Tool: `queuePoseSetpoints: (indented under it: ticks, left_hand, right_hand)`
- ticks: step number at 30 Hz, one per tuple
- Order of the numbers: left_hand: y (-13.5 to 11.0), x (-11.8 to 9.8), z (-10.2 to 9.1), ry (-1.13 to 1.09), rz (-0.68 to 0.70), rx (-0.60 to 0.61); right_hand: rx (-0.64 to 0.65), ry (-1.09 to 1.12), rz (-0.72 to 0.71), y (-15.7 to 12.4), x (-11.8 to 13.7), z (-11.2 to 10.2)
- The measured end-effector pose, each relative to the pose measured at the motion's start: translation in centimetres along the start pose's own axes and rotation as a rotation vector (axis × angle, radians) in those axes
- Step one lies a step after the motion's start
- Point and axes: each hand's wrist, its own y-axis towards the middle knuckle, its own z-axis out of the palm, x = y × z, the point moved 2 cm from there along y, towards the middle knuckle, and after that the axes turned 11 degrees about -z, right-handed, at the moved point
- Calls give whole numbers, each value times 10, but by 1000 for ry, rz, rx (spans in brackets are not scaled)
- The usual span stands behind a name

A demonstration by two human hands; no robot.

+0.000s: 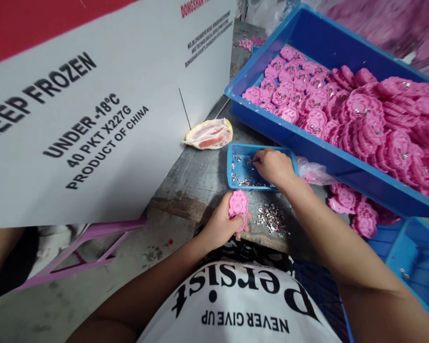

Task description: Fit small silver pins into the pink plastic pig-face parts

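Observation:
My left hand [226,220] is closed round a pink plastic piece [238,204] with a scalloped outline, its thumb across the lower front. Over the small blue tray [230,166], my right hand [274,166] reaches in from the right. Its thumb and fingertips are pinched together just above the tray's floor; whatever sits between them is too small to make out. Small shiny metal parts [250,182] lie scattered in that tray. Another heap of such metal parts [271,218] rests on the table between my two forearms.
A big blue crate [293,126] at the right holds stacked pink pieces [364,112]. More pink pieces [364,216] lie below it, near a blue basket [420,267]. A large white carton [128,95] stands at the left. A peeled fruit segment [210,133] sits beside it.

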Motion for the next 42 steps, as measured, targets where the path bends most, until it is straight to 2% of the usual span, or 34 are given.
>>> queuePoseSetpoints:
  ticks: [5, 11, 17, 19, 21, 24, 27, 29, 31, 34, 42]
  left_hand:
    - [1, 0, 0, 1, 3, -4]
    - [0, -1, 0, 21, 16, -8]
    - [0, -2, 0, 28, 19, -14]
    - [0, -1, 0, 25, 27, -17]
    - [0, 1, -1, 9, 35, -19]
    - [-2, 1, -1, -53, 46, -27]
    - [-7, -3, 3, -135, 80, -52]
    - [-11, -8, 8, -173, 117, -84]
    - [-15, -13, 14, -199, 164, -131]
    - [-17, -18, 24, -201, 206, -191]
    - [-18, -11, 37, -98, 196, -278]
  right_hand:
    - [-19, -92, -95, 2, 6, 4]
    - [24, -173, -177, 2, 10, 5]
    - [49, -110, -205, 5, 8, 3]
    - [19, -73, -186, 3, 4, -1]
    - [-79, 64, -148, -4, -1, -7]
    - [-251, 540, -95, -29, -5, -12]
    - [-245, 1055, -109, -65, 2, -6]
    - [-190, 1254, -104, -88, 12, 1]
    - [-153, 1346, -78, -107, 23, 7]
    - [-164, 1387, -51, -125, 34, 13]
    - [-252, 1451, 57, -146, 39, 28]
